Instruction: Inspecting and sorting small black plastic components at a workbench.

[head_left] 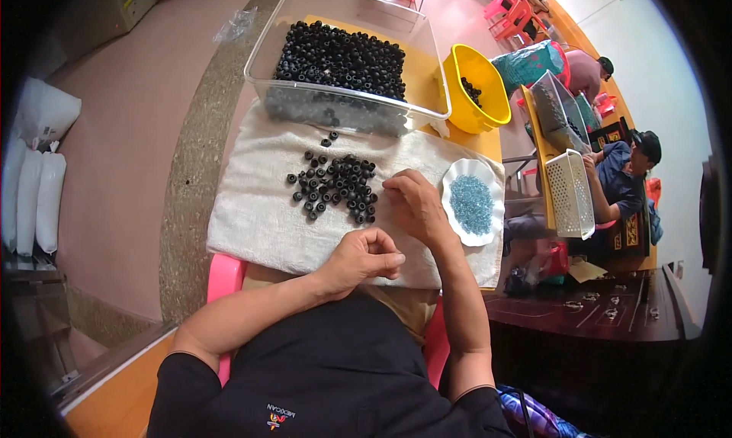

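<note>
A loose pile of small, round black pieces with holes lies on a white cloth. Just below the pile is my left hand, its thumb and forefinger pressed together; anything between them is too small to make out. My right hand hovers at the pile's right edge with fingers bent inward, and whatever its fingertips hold is hidden. Close to the right hand sits a white wavy-rimmed dish of tiny, clear light-blue pieces.
Behind the cloth stands a large clear plastic bin with many more black pieces. A yellow tub beside it holds a few. On the right, another person sits near a white perforated basket. White sacks stand far left.
</note>
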`<state>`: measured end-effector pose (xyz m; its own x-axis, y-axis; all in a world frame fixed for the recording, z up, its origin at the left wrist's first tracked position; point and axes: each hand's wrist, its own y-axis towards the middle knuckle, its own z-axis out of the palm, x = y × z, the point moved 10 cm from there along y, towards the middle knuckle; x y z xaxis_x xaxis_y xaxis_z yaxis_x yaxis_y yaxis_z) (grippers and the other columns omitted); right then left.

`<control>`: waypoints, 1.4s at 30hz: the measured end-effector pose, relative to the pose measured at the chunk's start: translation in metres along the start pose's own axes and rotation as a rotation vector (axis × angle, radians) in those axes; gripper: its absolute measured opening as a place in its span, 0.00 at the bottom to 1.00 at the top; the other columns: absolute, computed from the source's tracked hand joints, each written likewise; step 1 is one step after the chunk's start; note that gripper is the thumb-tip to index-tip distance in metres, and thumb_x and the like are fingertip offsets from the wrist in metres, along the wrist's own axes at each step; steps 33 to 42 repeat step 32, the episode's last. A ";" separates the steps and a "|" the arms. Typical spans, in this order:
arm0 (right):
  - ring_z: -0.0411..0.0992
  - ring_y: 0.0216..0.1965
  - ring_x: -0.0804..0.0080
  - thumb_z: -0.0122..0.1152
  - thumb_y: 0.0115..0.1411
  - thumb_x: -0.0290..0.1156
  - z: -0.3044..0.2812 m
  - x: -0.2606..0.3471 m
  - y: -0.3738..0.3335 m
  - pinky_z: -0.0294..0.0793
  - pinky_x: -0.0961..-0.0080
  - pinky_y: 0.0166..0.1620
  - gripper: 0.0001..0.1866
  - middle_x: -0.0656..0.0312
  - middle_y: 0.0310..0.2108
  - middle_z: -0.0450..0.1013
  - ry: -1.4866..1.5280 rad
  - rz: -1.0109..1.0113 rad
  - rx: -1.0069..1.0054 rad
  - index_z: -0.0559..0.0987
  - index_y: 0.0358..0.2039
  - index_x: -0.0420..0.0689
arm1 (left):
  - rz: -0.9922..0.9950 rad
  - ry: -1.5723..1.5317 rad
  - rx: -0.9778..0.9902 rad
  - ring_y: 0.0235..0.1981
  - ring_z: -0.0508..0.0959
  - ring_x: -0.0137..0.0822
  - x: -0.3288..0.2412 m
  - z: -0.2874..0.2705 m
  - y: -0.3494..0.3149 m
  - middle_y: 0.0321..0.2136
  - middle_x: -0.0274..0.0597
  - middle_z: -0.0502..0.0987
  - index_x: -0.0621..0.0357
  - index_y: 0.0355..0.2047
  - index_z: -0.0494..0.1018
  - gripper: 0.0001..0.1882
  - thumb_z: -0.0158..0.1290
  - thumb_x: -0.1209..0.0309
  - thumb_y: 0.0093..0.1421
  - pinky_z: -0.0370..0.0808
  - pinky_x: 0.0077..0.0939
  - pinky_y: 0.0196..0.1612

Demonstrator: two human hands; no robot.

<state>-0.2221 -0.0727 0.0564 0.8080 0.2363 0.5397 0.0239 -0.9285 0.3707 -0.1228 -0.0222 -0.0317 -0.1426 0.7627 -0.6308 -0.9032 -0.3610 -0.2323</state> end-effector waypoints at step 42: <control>0.75 0.34 0.77 0.65 0.56 0.23 0.003 -0.003 -0.102 0.75 0.80 0.39 0.06 0.62 0.30 0.78 0.917 0.646 0.256 0.80 0.33 0.34 | 0.067 0.127 0.012 0.34 0.79 0.28 -0.003 0.004 -0.002 0.32 0.39 0.78 0.63 0.36 0.71 0.08 0.59 0.76 0.60 0.80 0.23 0.39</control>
